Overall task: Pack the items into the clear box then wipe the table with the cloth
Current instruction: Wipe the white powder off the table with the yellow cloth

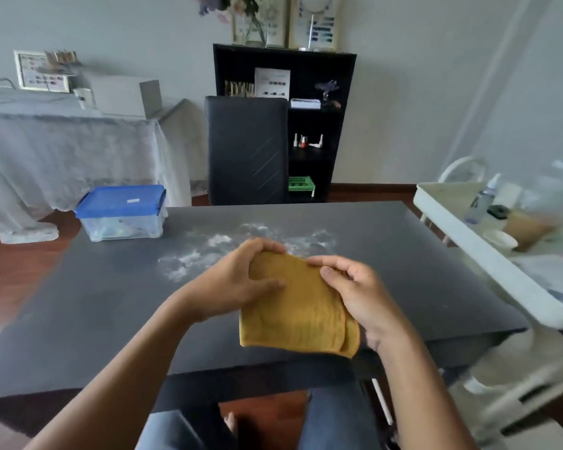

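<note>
Left fingers: curled over the top left corner of the mustard cloth (298,306), thumb laid flat across its face, gripping it.
Right fingers: bent around the cloth's upper right edge, thumb pressing on top, also gripping it.
Left hand (238,284): reaches in from the lower left, bare forearm stretched over the near half of the surface.
Right hand (361,297): comes in from the lower right, palm against the cloth's right side.
Cloth: folded into layers, held up between both hands above the middle of the dark surface (95,306), its lower edge hanging free near the front edge.
White powder (208,251): smeared in patches across the surface just beyond the hands, spreading left and right.
Clear box (121,214): stands at the far left corner of the surface, well apart from the hands, its blue lid (121,199) shut; pale contents show faintly through the wall, too blurred to identify.
Chair (246,149): black, upright, pushed against the far side of the surface.
Shelf unit (309,125): black, behind the chair against the wall, holding small bottles and a green basket (301,183).
White trolley (501,254): just beside the surface on the right, carrying a spray bottle (483,199) and blurred containers.
Draped table (62,151): at far left, under a grey cloth cover.
Person: seated, knees in blue jeans visible below the front edge.
</note>
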